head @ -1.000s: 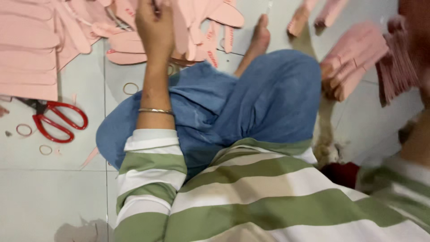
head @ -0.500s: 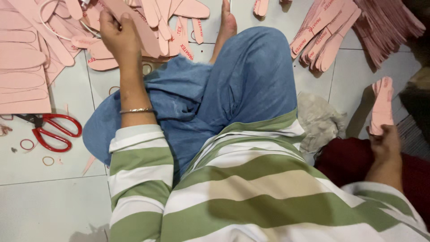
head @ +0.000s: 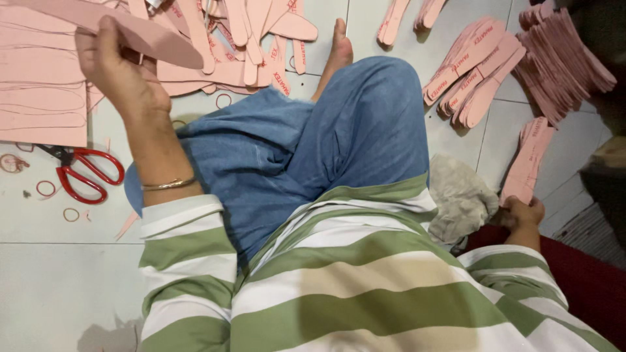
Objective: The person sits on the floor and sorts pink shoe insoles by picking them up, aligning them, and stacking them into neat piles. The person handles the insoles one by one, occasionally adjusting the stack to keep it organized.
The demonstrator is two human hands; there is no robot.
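Left hand point(head: 120, 72) is closed on a long pink cut-out strip point(head: 130, 29), lifted clear of the loose pink pieces point(head: 254, 39) scattered on the tiled floor point(head: 59, 287), probably so that it can be kept apart from them. Right hand point(head: 520, 214) is clenched on the lower end of a pink stack point(head: 531, 156) (how many pieces cannot be counted), which is kept upright beside a crumpled grey cloth point(head: 460, 199). Red-handled scissors point(head: 85, 173) are left within reach by the left forearm.
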